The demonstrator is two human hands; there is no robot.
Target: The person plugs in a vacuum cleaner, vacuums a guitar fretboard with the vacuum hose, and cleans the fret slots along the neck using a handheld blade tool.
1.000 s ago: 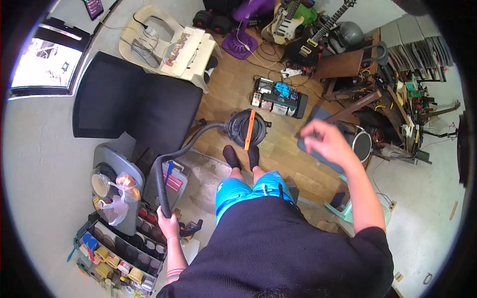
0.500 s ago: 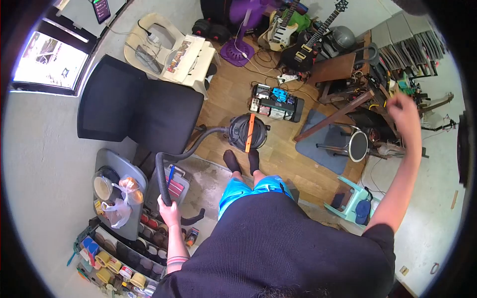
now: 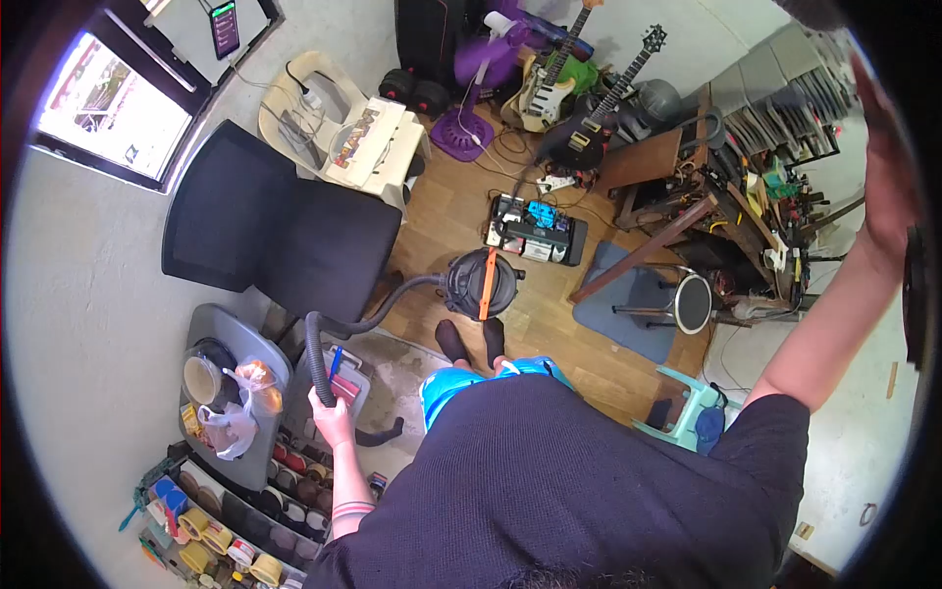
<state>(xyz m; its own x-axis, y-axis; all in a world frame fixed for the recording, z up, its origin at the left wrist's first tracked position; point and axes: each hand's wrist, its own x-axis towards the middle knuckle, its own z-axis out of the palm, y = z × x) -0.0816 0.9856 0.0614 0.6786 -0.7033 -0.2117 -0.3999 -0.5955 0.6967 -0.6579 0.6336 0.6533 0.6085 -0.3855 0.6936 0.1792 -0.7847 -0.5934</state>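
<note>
My left hand (image 3: 335, 420) is closed around the ribbed black vacuum hose (image 3: 316, 355), low on the left. From there the hose arcs over to the round black vacuum cleaner (image 3: 483, 285), which has an orange handle and stands on the floor just beyond my feet. Below the hand, a curved dark end piece (image 3: 381, 434) shows beside my forearm. My right hand (image 3: 888, 187) is raised at the far right edge of the view, near a dark object (image 3: 915, 299) on the wall. Its fingers look stretched upward, dim and partly cut off, with no held thing visible.
A black chair (image 3: 329, 240) stands at left, near a grey stool (image 3: 257, 454) bearing bags and a container. Ahead lie a pedalboard (image 3: 538, 231) and guitars (image 3: 579, 142). At right are a cluttered wooden rack (image 3: 699, 218), a round stool (image 3: 692, 302) and a pale green stool (image 3: 677, 417).
My right arm has swung outward to the right, and its hand has gone from beside the cluttered rack to the view's edge. The left hand keeps its hold on the hose. The view has shifted slightly.
</note>
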